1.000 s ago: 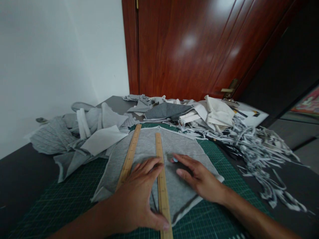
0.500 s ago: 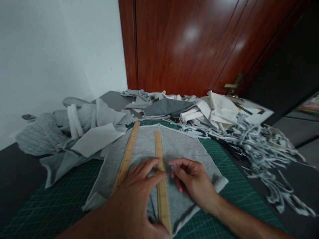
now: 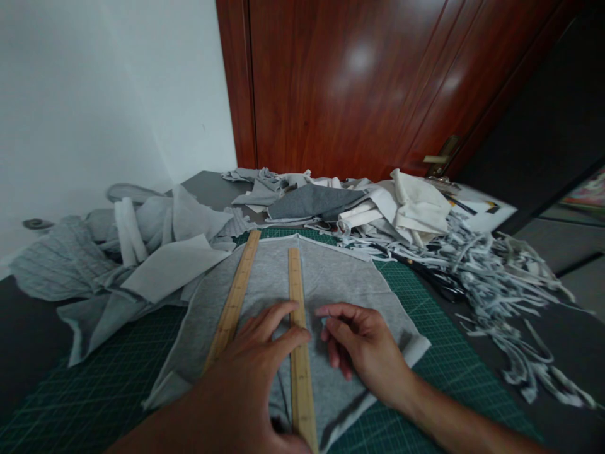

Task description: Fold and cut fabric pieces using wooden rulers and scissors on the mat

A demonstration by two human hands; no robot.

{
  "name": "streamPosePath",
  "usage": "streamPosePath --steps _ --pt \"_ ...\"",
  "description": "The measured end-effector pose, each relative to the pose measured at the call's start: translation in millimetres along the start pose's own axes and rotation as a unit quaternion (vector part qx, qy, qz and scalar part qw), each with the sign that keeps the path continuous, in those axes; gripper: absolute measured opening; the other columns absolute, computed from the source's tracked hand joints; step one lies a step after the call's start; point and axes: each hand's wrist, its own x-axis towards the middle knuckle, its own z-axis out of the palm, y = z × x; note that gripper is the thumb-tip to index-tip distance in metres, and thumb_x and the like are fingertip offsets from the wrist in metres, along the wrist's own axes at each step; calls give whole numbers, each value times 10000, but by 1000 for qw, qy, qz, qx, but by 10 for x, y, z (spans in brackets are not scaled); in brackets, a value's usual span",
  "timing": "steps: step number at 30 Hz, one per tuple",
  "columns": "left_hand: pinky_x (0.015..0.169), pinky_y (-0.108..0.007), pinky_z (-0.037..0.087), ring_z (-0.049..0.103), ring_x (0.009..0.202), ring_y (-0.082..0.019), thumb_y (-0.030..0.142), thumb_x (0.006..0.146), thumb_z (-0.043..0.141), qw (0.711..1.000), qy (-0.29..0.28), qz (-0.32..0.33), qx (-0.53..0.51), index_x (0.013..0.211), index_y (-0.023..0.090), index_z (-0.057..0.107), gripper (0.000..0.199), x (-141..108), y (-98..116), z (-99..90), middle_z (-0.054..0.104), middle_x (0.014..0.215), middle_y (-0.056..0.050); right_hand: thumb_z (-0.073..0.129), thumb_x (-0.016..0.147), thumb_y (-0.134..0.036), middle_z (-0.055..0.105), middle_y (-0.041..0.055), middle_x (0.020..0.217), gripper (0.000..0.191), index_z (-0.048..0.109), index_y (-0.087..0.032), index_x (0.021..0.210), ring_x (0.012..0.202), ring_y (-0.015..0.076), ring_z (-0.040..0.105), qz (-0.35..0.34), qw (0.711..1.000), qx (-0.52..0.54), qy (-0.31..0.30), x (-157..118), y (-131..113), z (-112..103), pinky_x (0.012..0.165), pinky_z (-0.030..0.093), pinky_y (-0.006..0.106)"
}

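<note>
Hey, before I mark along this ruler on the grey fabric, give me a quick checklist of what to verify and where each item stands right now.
1. Left hand pressing the right-hand ruler down: ok.
2. Grey fabric flat under that ruler: ok, though the near right corner is curled.
3. Fabric lying on the cutting mat: ok.
4. Second ruler lying clear of the marking edge: ok.
5. Right hand holding a marking tool: cannot tell, fingers curled.

Left hand [image 3: 250, 384] flat on wooden ruler [image 3: 297, 328], grey fabric [image 3: 331, 284]
</note>
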Motion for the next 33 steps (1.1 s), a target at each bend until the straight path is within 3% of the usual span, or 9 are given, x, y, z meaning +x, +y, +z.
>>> streamPosePath --steps 6,12,18,22,27,33 --pt "1251 -619 375 369 1533 -462 432 506 957 999 -28 -21 14 1425 316 611 989 -4 37 -43 299 1733 -75 799 834 -466 663 -53 699 373 658 -188 1040 389 77 553 -24 1000 0 -1 6 3 6 295 387 147" --pt "1272 -603 348 393 1513 -446 455 490 949 999 24 24 11 1507 295 486 1129 -18 -73 61 390 1680 -101 811 830 -460 664 -58 680 342 587 -218 919 376 77 538 -25 1000 -16 -6 -4 13 23 293 354 146" --pt "1246 -595 384 421 1483 -444 538 462 974 999 27 40 9 1439 272 537 1103 -5 -104 65 431 1640 -117 764 856 -339 567 -80 569 169 658 -209 840 431 82 507 -46 994 -91 -44 -39 72 7 416 413 196" --pt "1242 -601 378 432 1466 -448 589 443 971 998 36 50 12 1437 256 552 1129 11 -125 81 450 1620 -123 698 858 -263 547 -79 572 65 656 -220 882 436 89 464 -30 985 -146 -83 -74 51 12 404 356 203" --pt "1215 -593 407 463 1429 -450 632 416 973 998 29 47 8 1411 257 583 1132 25 -94 63 480 1588 -123 661 824 -237 505 -76 575 53 608 -238 818 439 89 391 -51 980 -172 -83 -121 -3 62 366 297 198" --pt "1202 -607 412 471 1428 -457 662 454 963 999 12 37 23 1344 234 621 1045 35 -15 -23 481 1586 -148 625 824 -210 530 -52 600 25 616 -232 814 492 111 421 -88 968 -224 -71 -158 -13 110 399 308 219"
